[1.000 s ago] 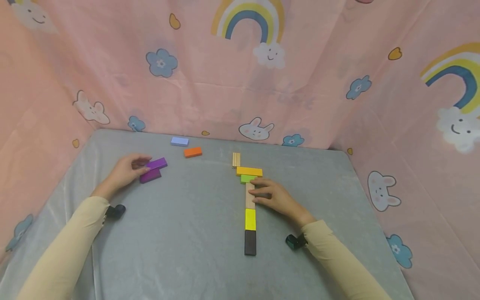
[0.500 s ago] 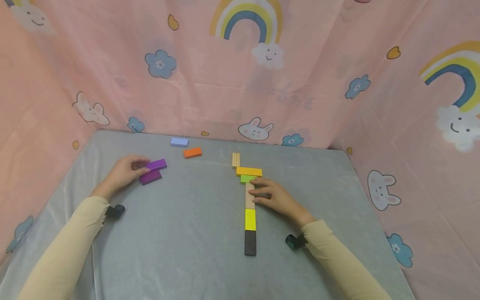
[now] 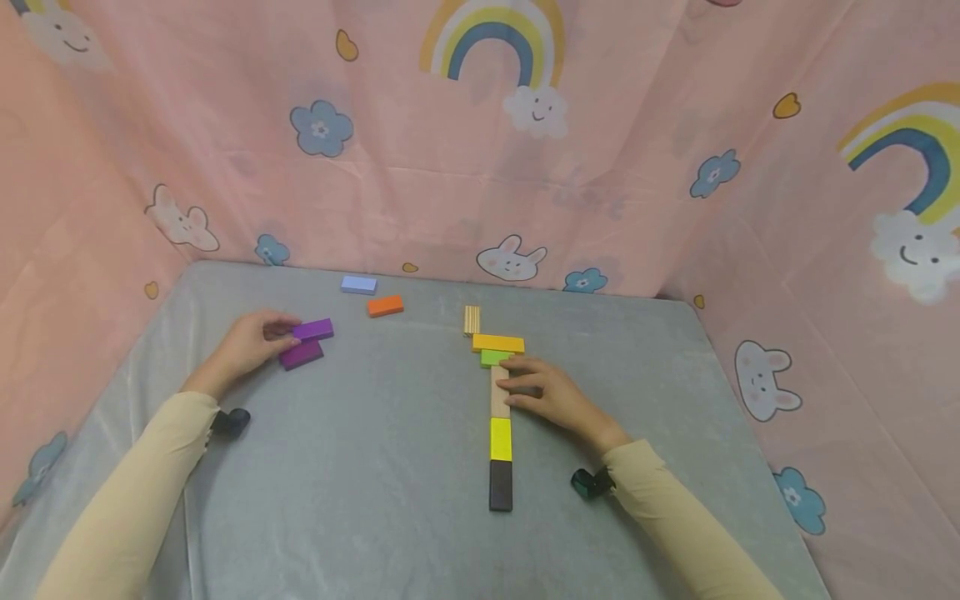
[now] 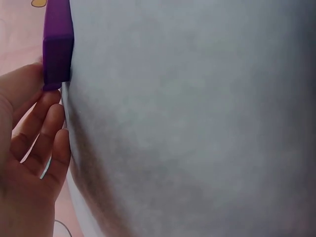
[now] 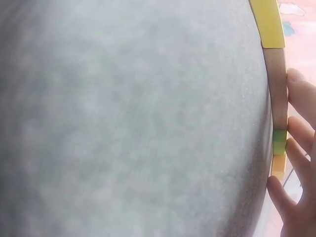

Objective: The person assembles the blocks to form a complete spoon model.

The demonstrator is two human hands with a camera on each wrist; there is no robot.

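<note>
In the head view, at the left, my left hand [image 3: 251, 350] pinches the near end of a bright purple block [image 3: 313, 330] between thumb and fingers. A darker purple block [image 3: 302, 356] lies against it on the near side. At centre right, my right hand [image 3: 551, 396] rests its loosely bent fingertips on a plain wooden block [image 3: 499, 392] and by a green block [image 3: 493, 357]. These stand in a line with a yellow block [image 3: 500, 439], a black block [image 3: 500, 486] and a crosswise orange-yellow block [image 3: 498, 342]. The right wrist view shows fingertips [image 5: 295, 75] against the wooden block.
A striped wooden piece [image 3: 472, 319] lies beyond the line's far end. Farther left are an orange block [image 3: 386, 306] and a pale blue block [image 3: 359, 285]. A pink patterned curtain [image 3: 420, 192] closes in the grey cloth-covered table [image 3: 375, 483].
</note>
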